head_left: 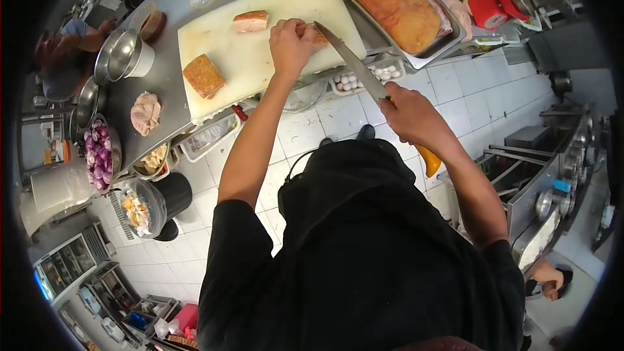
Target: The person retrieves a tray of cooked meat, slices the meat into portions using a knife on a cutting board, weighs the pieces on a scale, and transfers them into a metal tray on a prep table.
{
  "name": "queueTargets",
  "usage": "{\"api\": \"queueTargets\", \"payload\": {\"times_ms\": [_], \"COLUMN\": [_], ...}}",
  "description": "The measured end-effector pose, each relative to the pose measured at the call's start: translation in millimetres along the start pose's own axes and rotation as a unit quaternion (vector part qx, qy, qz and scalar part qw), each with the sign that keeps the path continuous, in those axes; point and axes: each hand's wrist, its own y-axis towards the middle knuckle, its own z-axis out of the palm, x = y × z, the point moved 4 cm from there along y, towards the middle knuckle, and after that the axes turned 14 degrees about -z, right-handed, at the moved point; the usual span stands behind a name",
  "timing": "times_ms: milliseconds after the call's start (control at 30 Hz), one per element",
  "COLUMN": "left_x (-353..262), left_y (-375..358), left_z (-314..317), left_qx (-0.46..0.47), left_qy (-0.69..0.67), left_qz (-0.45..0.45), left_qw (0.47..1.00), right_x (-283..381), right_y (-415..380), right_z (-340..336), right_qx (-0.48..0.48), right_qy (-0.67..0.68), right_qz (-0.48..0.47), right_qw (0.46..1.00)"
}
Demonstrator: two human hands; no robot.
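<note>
On a white cutting board [214, 42], my left hand [290, 45] is closed over a piece of roast pork [320, 39], which is partly hidden under the fingers. My right hand [416, 117] grips a large knife [356, 65] by its yellow handle. The blade slants across the board, its tip close beside the left fingertips and overlapping the meat in this view. Two more pork pieces lie on the board: a pale-sided chunk [251, 21] behind the left hand and a browned block [203, 77] near the front left corner.
A metal tray [424, 60] with a big roasted slab [393, 6] stands right of the board. To the left are metal bowls [130, 55], raw meat [145, 114] and purple onions [99, 153]. Eggs [364, 79] sit below the counter. Another person [68, 58] stands across at left.
</note>
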Motion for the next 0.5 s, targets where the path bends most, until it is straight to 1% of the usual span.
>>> {"api": "queueTargets", "payload": {"times_ms": [33, 100, 167, 200, 267, 300, 367, 433, 500], "left_x": [-0.3, -2.4, -3.4, -4.1, -5.7, -6.1, -6.3, -5.1, -4.4], "left_y": [-1.3, -3.5, -5.1, -5.3, -5.4, -5.6, -4.8, -5.9, -7.5], "left_z": [0.9, 1.4, 0.3, 0.4, -0.4, -0.5, 0.9, 2.6, 2.5], "left_qx": [-0.027, -0.032, -0.039, -0.042, -0.047, -0.045, -0.04, -0.068, -0.061], "left_qy": [0.009, 0.013, 0.018, 0.01, 0.001, 0.006, 0.011, 0.019, 0.021], "left_qz": [0.015, 0.015, 0.016, 0.02, 0.026, 0.024, 0.026, 0.047, 0.046], "left_qw": [0.999, 0.999, 0.999, 0.999, 0.999, 0.999, 0.999, 0.996, 0.997], "right_x": [-0.6, 9.5, 29.3, 28.7, 26.9, 26.3, 23.6, 20.4, 26.2], "right_y": [2.6, 4.6, 3.8, 7.0, 21.4, 31.2, 59.4, 98.0, 126.8], "right_z": [0.7, -4.2, -14.5, -15.4, -20.6, -24.5, -30.1, -27.9, -23.8], "right_qx": [0.004, 0.01, 0.05, 0.049, 0.044, 0.042, 0.086, 0.153, 0.146], "right_qy": [-0.007, -0.017, 0.034, 0.031, 0.017, 0.016, 0.047, 0.012, -0.008], "right_qz": [-0.002, -0.004, 0.091, 0.09, 0.032, 0.032, 0.044, 0.021, 0.022], "right_qw": [1.0, 1.0, 0.994, 0.994, 0.998, 0.998, 0.994, 0.988, 0.989]}}
